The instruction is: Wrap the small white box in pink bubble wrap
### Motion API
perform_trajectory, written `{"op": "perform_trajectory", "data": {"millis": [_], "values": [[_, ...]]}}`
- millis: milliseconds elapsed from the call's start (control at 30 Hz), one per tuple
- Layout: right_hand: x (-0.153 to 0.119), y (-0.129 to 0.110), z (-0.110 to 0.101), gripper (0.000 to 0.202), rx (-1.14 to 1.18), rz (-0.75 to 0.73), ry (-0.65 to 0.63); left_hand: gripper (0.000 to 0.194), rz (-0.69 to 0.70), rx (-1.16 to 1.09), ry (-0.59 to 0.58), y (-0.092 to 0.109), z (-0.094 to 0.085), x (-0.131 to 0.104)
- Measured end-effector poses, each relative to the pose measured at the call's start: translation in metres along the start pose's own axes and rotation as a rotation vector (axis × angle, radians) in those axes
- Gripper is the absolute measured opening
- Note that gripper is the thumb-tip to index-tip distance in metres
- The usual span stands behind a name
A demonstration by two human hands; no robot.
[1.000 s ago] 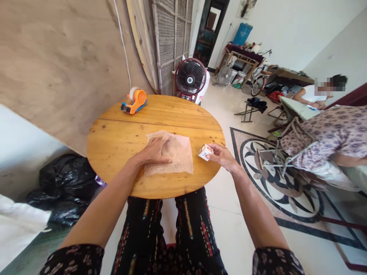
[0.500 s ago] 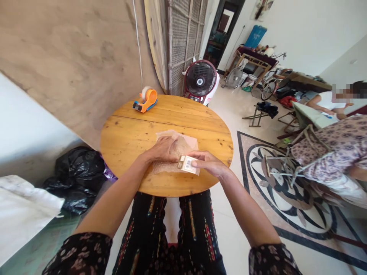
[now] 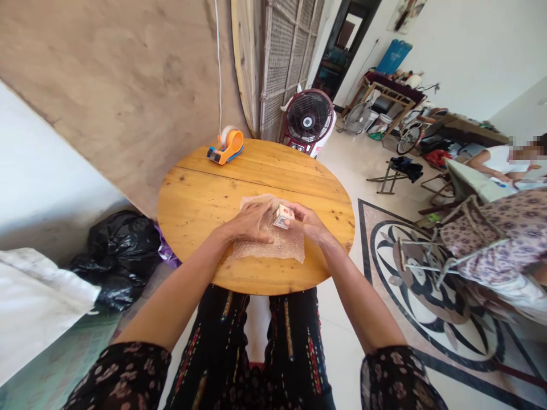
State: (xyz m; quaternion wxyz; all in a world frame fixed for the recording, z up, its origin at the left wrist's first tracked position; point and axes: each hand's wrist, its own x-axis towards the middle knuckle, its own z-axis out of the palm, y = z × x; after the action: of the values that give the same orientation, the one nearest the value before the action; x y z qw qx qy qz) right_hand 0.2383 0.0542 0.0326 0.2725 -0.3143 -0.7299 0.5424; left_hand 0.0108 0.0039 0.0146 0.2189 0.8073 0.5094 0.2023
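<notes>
A sheet of clear bubble wrap (image 3: pixel 276 248) lies spread on the round wooden table (image 3: pixel 196 193). My left hand (image 3: pixel 250 223) rests on its left part with the fingers apart, holding nothing. Between thumb and fingers, my right hand (image 3: pixel 308 223) grips a small white box (image 3: pixel 283 216) with reddish print above the middle of the wrap. Near the table's far left edge stands an orange and blue tape dispenser (image 3: pixel 226 149) with a roll of clear tape.
A fan (image 3: pixel 308 121) stands just past the table's far edge. Black bags (image 3: pixel 122 245) sit at the left. Two people are at the right, one bent over a pale-green surface (image 3: pixel 474 179). A stool (image 3: pixel 391 173) holds dark cloth.
My right hand has moved the box away from me and turned it, so a printed top face shows. My left hand's fingers have spread on the wrap. The view has shifted slightly.
</notes>
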Motion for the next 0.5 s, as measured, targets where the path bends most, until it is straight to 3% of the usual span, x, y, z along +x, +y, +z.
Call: {"op": "perform_trajectory", "data": {"millis": [133,500], "values": [[0.006,-0.001,0.013,0.058,-0.079,-0.024,-0.015,0.093,0.031,-0.041,0.01,0.004,-0.005,0.0],[0.015,0.01,0.022,0.052,-0.188,-0.114,-0.049,0.088,0.048,-0.093,0.023,0.004,-0.009,-0.001]]}}
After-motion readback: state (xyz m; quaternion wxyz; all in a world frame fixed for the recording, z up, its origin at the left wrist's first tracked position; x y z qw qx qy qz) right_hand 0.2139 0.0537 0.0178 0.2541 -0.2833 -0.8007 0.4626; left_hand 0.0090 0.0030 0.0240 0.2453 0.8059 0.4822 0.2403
